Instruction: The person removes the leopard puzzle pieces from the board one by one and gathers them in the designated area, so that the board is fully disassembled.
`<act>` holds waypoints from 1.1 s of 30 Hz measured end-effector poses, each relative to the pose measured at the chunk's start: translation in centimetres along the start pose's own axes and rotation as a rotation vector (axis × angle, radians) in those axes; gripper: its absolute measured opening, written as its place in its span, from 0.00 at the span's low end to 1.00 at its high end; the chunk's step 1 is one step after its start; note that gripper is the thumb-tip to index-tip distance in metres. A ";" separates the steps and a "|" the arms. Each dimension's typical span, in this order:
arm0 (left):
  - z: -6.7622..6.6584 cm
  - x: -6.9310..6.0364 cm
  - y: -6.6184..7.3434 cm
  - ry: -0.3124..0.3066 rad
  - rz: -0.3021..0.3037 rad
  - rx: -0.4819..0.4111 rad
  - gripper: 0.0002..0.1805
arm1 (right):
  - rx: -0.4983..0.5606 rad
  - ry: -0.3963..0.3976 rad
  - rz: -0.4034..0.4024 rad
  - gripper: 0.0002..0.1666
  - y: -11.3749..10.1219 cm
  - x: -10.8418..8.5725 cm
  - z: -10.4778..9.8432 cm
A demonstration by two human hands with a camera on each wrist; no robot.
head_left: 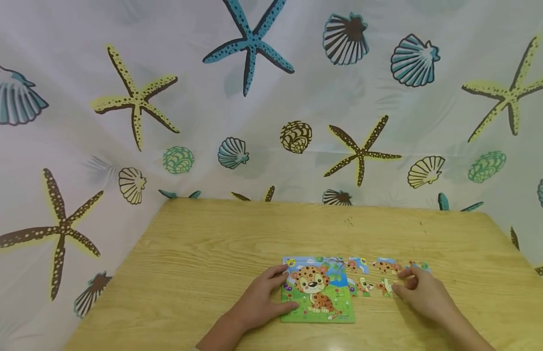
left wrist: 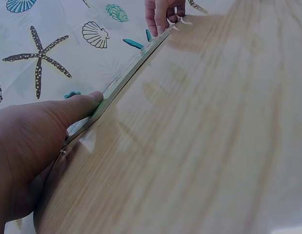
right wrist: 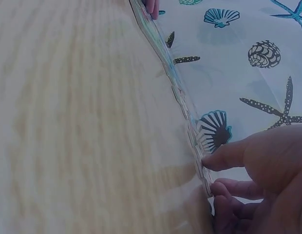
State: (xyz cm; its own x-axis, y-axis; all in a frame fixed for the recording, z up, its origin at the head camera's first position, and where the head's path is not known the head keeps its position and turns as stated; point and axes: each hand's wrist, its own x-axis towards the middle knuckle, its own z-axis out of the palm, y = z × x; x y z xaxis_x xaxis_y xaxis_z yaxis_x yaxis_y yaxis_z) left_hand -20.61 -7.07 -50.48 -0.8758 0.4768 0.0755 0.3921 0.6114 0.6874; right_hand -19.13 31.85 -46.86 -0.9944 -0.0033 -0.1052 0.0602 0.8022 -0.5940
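Note:
A square puzzle board (head_left: 317, 292) with a leopard picture lies flat on the table. My left hand (head_left: 260, 298) rests at its left side, with the thumb on the lower left part and the fingers at the upper left edge; the left wrist view shows the thumb of this hand (left wrist: 39, 141) on the board's edge. Right of the board lie several loose pieces in two rows, among them an upper piece (head_left: 358, 265) and a lower piece (head_left: 365, 286). My right hand (head_left: 425, 294), fingers bent, touches pieces at the right end of the rows. In the right wrist view the hand (right wrist: 268, 170) has its fingertips at them.
The wooden table (head_left: 210, 243) extends left of, behind and right of the board. A white curtain (head_left: 271, 107) printed with starfish and shells hangs behind the table and along both sides.

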 end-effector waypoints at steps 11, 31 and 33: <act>-0.4 -0.2 0.6 -0.008 0.001 0.000 0.47 | 0.064 0.028 0.006 0.26 -2.1 -0.3 0.3; -0.3 -0.2 0.5 0.002 0.000 -0.018 0.46 | 0.513 -0.247 -0.076 0.23 -8.4 1.0 4.1; -0.3 -0.2 0.6 0.002 -0.001 -0.015 0.46 | 0.527 -0.287 -0.095 0.23 -8.6 1.0 4.6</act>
State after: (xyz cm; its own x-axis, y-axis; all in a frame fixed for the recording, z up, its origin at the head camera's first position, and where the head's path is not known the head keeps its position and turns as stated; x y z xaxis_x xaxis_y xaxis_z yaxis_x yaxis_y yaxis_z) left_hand -20.31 -6.98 -49.91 -0.8769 0.4746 0.0761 0.3866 0.6024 0.6984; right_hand -20.20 22.16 -45.51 -0.9391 -0.2795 -0.1998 0.0801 0.3875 -0.9184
